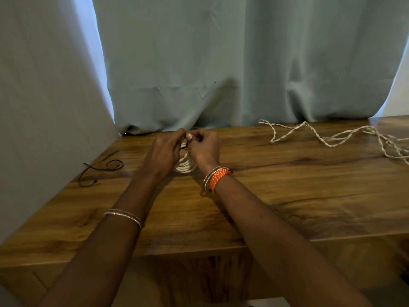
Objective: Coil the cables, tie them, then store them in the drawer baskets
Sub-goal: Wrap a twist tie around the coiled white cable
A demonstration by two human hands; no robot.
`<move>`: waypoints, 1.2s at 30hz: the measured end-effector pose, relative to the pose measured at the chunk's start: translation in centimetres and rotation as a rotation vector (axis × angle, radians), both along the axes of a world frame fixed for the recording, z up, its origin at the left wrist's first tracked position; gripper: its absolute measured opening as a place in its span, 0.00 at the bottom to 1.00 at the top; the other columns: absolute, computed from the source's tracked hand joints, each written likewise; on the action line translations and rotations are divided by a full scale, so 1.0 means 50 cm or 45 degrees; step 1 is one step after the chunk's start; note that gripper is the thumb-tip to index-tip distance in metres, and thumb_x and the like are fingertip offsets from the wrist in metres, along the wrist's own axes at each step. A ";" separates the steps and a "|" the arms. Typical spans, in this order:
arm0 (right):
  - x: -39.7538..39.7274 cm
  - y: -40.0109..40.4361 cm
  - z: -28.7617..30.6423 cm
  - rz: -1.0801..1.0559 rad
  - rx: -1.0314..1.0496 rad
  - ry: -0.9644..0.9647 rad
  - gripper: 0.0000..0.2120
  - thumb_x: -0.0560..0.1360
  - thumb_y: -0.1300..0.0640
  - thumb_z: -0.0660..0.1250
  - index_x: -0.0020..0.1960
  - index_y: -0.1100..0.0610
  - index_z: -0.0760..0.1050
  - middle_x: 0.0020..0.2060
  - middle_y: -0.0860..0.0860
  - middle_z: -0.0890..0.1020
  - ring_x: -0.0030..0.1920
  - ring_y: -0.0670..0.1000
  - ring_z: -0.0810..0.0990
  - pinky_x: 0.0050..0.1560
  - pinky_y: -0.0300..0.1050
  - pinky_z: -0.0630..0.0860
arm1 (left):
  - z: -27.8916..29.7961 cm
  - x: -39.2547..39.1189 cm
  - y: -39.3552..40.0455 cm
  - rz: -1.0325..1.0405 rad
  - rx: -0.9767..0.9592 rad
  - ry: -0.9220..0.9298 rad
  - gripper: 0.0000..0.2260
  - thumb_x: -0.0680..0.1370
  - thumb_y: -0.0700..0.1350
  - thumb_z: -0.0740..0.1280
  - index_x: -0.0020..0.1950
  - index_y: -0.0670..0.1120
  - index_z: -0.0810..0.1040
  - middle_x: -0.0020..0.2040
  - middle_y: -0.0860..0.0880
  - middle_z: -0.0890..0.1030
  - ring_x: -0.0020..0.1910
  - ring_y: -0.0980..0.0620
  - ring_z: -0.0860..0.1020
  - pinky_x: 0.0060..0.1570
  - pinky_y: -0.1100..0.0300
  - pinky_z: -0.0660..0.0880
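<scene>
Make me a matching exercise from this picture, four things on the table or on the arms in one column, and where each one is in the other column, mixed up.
Column one:
1. coiled white cable
2. loose white twisted cable
3. dark tie
4. orange braided wristband

Column two:
A. lying alone at the left side of the wooden table
B. on the right wrist
C. spread across the far right of the table
D. between the left hand and the right hand

Pairs: 1-D, 2-C, 3-A, 4-B
</scene>
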State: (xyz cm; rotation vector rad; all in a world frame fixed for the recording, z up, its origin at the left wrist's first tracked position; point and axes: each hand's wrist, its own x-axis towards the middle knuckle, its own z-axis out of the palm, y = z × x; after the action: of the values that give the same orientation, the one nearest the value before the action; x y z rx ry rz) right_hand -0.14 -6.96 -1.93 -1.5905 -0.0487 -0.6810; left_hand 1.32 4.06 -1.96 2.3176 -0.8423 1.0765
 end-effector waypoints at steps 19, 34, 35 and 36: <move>-0.001 -0.033 0.019 -0.041 -0.778 -0.137 0.06 0.70 0.64 0.63 0.37 0.55 0.70 0.39 0.53 0.74 0.39 0.51 0.73 0.33 0.42 0.66 | -0.002 -0.009 0.002 -0.132 -0.173 0.123 0.07 0.79 0.38 0.60 0.47 0.40 0.77 0.32 0.44 0.78 0.31 0.63 0.75 0.32 0.73 0.67; -0.022 -0.045 0.043 -0.344 -1.010 -0.247 0.11 0.68 0.59 0.69 0.46 0.57 0.68 0.47 0.53 0.74 0.44 0.52 0.73 0.37 0.43 0.62 | 0.016 -0.014 -0.017 -0.461 -0.564 0.553 0.03 0.77 0.35 0.65 0.46 0.40 0.78 0.28 0.59 0.78 0.30 0.64 0.75 0.37 0.72 0.71; -0.024 -0.044 0.044 -0.354 -0.963 -0.238 0.11 0.67 0.60 0.68 0.45 0.56 0.67 0.46 0.53 0.74 0.43 0.52 0.72 0.36 0.44 0.62 | 0.018 -0.016 -0.019 -0.478 -0.558 0.558 0.03 0.76 0.34 0.65 0.47 0.40 0.77 0.29 0.59 0.79 0.31 0.65 0.76 0.38 0.73 0.71; -0.025 -0.042 0.044 -0.350 -0.910 -0.223 0.11 0.67 0.62 0.67 0.43 0.56 0.66 0.44 0.52 0.73 0.41 0.52 0.71 0.36 0.44 0.61 | 0.019 -0.018 -0.021 -0.494 -0.544 0.560 0.04 0.76 0.34 0.65 0.48 0.39 0.78 0.31 0.58 0.79 0.32 0.66 0.76 0.39 0.74 0.71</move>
State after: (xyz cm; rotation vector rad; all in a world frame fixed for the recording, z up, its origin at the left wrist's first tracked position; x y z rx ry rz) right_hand -1.38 -9.08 0.26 -2.2402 -0.2261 -1.0966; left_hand 0.41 3.00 -0.98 1.8290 -0.7540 0.4916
